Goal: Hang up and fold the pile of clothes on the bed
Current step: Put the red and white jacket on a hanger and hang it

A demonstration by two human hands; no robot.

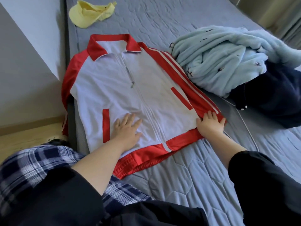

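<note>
The white and red jacket point(138, 88) lies flat on the bed point(187, 176), front up and zipped, with its collar pointing away from the person and its hem nearest them. Its left-hand red sleeve hangs over the bed's edge toward the floor point(24, 137). The left hand point(128, 129) rests flat on the lower white panel beside the red pocket stripe, fingers spread wide. The right hand point(210, 124) lies on the striped red sleeve near the hem, fingers straight across it. Its thumb sits at the seam, and it is hard to tell whether it tucks under the cloth.

Just beside the jacket is a crumpled pale blue fleece point(216, 62), lying partly over a dark garment point(273, 101). A white cord point(249, 129) runs across the bed near them. A yellow cap point(91, 13) sits beyond the collar, well apart.
</note>
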